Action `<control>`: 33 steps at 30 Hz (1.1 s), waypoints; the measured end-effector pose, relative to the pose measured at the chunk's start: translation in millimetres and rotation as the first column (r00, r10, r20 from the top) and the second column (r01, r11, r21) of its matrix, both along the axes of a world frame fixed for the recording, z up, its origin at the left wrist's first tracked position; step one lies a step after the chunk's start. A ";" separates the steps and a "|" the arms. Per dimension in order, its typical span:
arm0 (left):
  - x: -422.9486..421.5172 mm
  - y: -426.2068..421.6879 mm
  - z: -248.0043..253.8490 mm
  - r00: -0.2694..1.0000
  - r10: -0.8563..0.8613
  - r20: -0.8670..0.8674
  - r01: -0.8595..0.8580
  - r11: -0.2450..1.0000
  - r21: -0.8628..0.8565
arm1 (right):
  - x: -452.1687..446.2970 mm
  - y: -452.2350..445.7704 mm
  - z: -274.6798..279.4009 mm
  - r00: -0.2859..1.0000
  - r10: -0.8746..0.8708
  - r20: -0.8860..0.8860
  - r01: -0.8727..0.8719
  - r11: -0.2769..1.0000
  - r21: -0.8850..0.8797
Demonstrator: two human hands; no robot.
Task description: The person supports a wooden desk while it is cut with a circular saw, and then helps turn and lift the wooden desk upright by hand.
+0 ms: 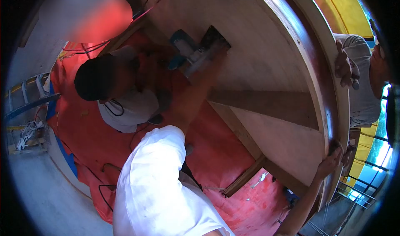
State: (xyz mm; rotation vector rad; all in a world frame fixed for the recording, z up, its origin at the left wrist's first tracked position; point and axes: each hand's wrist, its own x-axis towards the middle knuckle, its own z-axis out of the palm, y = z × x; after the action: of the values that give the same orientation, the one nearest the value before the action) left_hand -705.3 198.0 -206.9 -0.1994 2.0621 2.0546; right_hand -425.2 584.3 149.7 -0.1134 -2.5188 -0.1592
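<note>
A white sleeve (154, 173) rises from the bottom centre, and its bare forearm reaches up to the pale curved panel (262, 48). My left hand (216, 54) is dim and blurred there, beside a dark square piece (213, 37) and a teal power tool (183, 44). Its fingers cannot be made out, nor whether it holds either item. At the lower right my right hand (330, 163) has its fingers wrapped over the wooden rim (327, 107) of the panel.
A co-worker in a dark cap (95, 77) crouches at left over red sheeting (225, 140), near the tool. Another person's hand (345, 65) rests at the rim's outer side. Wooden braces (266, 107) cross the panel. A ladder (31, 96) stands far left.
</note>
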 end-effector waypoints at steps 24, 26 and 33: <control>-34.9 -16.5 4.5 0.879 0.306 0.365 -0.476 0.596 0.647 | -2.9 -21.5 6.7 1.000 -0.017 -0.011 0.015 0.982 -0.186; -31.8 -21.9 7.6 0.895 0.231 0.381 -0.440 0.597 0.670 | -4.2 -21.3 6.9 1.000 -0.006 -0.008 0.004 0.978 -0.211; -36.0 -23.3 0.8 0.919 0.237 0.316 -0.390 0.672 0.630 | -5.2 -22.7 6.8 1.000 0.009 -0.019 -0.013 0.977 -0.211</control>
State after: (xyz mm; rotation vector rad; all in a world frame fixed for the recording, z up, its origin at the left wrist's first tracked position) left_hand -741.3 174.6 -206.2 -0.6437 1.0717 2.7093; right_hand -430.4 561.6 156.5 -0.1854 -2.5116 0.1139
